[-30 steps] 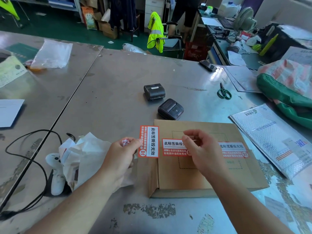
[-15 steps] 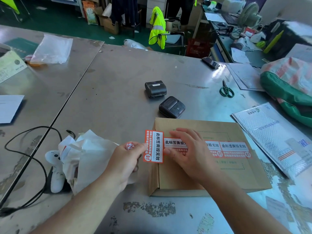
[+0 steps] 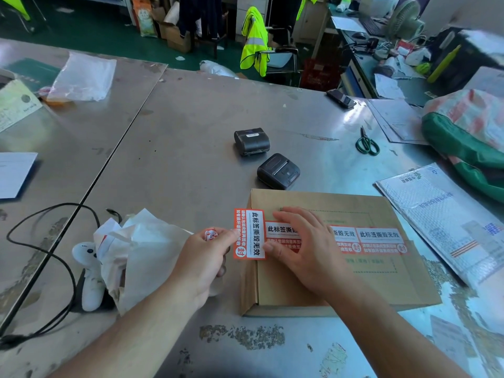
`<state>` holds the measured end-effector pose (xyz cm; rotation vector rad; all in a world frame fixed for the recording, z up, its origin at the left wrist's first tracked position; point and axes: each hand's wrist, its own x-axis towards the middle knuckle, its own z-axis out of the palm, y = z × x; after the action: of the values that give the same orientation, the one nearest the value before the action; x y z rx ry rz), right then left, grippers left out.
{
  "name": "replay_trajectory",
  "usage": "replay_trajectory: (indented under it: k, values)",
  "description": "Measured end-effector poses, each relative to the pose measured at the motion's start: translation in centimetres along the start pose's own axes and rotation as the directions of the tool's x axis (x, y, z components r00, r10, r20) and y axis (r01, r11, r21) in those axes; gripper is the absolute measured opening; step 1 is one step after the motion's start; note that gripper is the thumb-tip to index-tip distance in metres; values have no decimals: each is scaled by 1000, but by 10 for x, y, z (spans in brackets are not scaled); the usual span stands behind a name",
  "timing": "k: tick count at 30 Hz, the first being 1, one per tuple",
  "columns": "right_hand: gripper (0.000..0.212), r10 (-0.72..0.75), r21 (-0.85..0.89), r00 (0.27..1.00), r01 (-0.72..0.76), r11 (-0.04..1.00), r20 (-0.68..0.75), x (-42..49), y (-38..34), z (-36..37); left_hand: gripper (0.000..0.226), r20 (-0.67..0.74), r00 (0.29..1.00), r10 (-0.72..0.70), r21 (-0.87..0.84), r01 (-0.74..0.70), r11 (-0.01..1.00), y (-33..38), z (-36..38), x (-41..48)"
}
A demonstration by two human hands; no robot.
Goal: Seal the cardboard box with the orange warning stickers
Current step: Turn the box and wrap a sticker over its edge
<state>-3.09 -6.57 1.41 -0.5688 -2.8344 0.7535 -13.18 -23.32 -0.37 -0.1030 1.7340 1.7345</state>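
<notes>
Though orange warning stickers (image 3: 379, 240) crossed the brown cardboard box (image 3: 354, 285), sealing looked unfinished.
Right hand (image 3: 308, 249) pressed flat; left hand (image 3: 199, 263) pinched a loose sticker (image 3: 249, 234) at nine o'clock.

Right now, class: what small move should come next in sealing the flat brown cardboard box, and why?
Probably press the orange-and-white sticker down over the cardboard box edge: the left hand pinches it overhanging there, and the right hand flattens the sticker strip.
</notes>
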Motion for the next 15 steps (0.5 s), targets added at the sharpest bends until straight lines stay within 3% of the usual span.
replay_trajectory:
  k: [8, 15]
  values:
    - [73, -2, -27, 1000, 2, 1000, 16, 0, -1, 2, 19, -7, 1000, -2, -6, 1, 1000, -5, 0, 3]
    - [70, 27, -15, 1000, -26, 1000, 17, 2, -2, 2, 25, -7, 1000, -3, 12, 3, 1000, -7, -1, 6]
